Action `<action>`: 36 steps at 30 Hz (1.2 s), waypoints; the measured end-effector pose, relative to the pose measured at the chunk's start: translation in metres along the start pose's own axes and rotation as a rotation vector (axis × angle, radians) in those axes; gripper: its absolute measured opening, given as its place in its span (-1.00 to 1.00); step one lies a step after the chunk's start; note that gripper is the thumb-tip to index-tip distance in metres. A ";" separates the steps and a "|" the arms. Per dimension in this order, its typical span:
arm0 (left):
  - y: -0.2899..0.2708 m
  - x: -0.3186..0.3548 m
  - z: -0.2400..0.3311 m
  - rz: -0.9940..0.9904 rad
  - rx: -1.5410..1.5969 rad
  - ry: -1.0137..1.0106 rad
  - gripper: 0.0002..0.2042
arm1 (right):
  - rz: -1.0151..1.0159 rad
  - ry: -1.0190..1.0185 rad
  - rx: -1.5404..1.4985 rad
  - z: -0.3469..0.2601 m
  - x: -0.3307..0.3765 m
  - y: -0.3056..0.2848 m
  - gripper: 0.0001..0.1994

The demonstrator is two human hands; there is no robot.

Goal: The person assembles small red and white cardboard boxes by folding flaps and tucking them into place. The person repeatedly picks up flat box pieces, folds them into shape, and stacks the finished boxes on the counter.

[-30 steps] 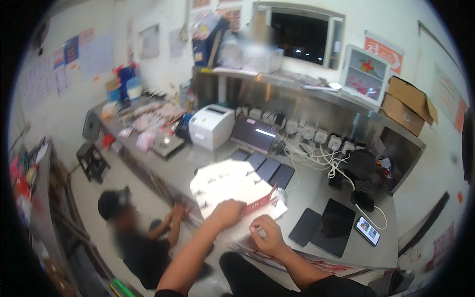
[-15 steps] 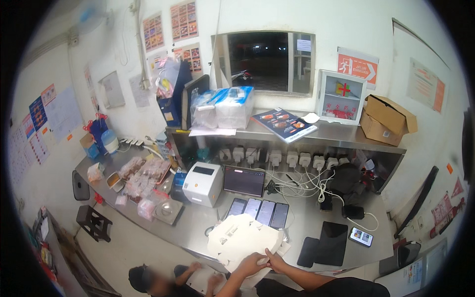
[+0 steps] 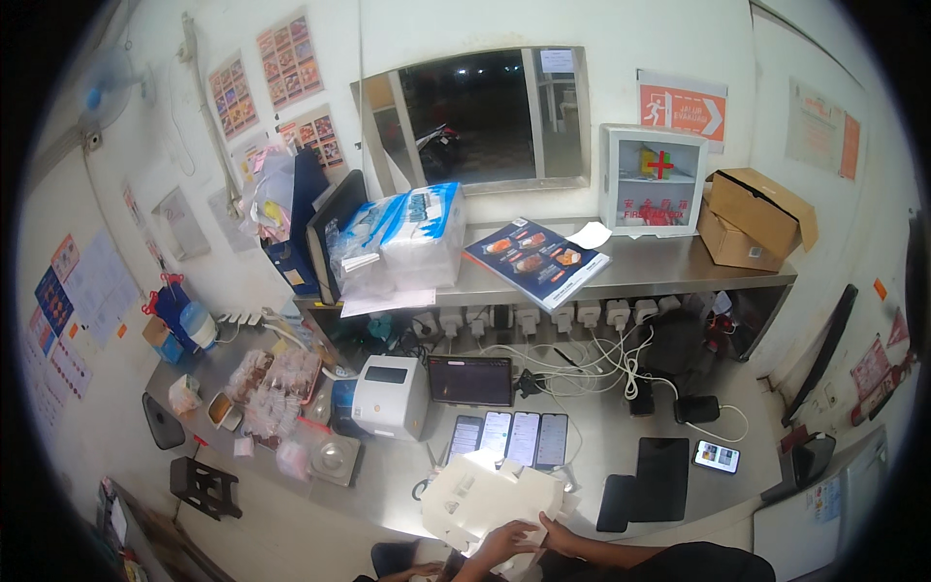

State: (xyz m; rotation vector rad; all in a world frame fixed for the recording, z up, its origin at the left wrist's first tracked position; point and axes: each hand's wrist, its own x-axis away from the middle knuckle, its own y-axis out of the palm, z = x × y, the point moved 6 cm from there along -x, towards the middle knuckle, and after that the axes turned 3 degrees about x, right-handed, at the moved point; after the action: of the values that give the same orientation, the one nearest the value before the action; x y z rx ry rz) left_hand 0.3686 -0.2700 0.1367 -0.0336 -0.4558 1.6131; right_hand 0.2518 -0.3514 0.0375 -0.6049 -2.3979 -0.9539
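Both hands meet at the bottom centre of the frame on a flat white die-cut cardboard sheet, an unfolded carton blank (image 3: 485,500). The left hand (image 3: 504,543) has its fingers curled over the blank's lower edge and holds it, while the right hand (image 3: 562,533) presses against the lower right corner with the thumb on top; how tightly it closes I cannot tell, since the wrist and the frame's rim hide part of it. By my judgement the blank is light and thin, stiff enough to keep its plane when held by one edge yet ready to flex or crease along its scored fold lines, so it is best held near the edges with both hands, away from the small tabs, which look likely to bend or tear. Its surface seems smooth and matte, not very slippery. It is plain white, irregular in outline with notches, flaps and a few cut slots, and it lies tilted over the front edge of the grey stainless steel counter (image 3: 388,485), just below the row of four dark smartphones (image 3: 509,438) and lower right of the white label printer (image 3: 390,396). A black tablet (image 3: 662,466) lies flat to its right.
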 end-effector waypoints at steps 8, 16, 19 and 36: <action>0.004 -0.011 -0.023 0.098 0.026 0.001 -0.35 | -0.271 -0.546 0.884 -0.029 0.013 0.008 -0.35; -0.003 -0.024 -0.007 0.050 0.158 -0.098 -0.41 | -0.172 -0.541 0.667 -0.004 -0.011 -0.030 -0.51; -0.011 -0.018 -0.013 0.055 0.204 -0.160 -0.40 | -0.106 -0.380 0.701 -0.027 0.005 -0.010 -0.51; -0.002 -0.026 -0.020 0.222 0.500 -0.151 -0.33 | -0.116 -0.260 0.686 -0.057 0.016 -0.003 -0.57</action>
State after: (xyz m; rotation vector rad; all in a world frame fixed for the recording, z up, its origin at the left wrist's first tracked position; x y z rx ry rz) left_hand 0.3788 -0.2896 0.1121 0.4301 -0.1562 1.9175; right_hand 0.2527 -0.3908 0.0819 -0.3394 -2.7799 -0.0482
